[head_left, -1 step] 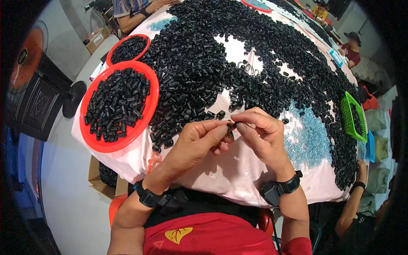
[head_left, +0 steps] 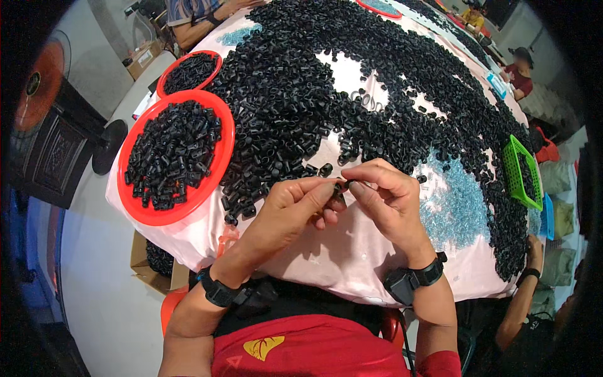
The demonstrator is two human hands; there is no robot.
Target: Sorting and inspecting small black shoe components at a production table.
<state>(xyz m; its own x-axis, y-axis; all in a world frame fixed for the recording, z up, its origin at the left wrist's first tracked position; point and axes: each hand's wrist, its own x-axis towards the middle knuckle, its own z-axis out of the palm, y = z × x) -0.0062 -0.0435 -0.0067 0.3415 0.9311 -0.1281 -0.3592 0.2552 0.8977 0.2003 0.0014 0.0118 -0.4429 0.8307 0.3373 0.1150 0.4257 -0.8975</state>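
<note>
Close to the table's near edge, both hands meet at the fingertips over the pale pink cloth. My left hand (head_left: 294,206) pinches a small black plastic fitting (head_left: 340,187), mostly covered by the fingers. My right hand (head_left: 391,200) has thumb and forefinger closed on the same fitting from the other side. Just beyond the fingertips lies a loose black fitting (head_left: 325,169). A broad heap of black plastic fittings (head_left: 276,100) spreads over the table. Right of my right hand is a pile of small clear bluish pieces (head_left: 455,204).
A large red tray (head_left: 229,135) of black fittings stands at left, a smaller red tray (head_left: 220,63) behind it. At right are a green basket (head_left: 524,173) and a co-worker's arm (head_left: 524,292). Another person's arm (head_left: 198,32) rests at the far left. A fan (head_left: 44,88) stands left.
</note>
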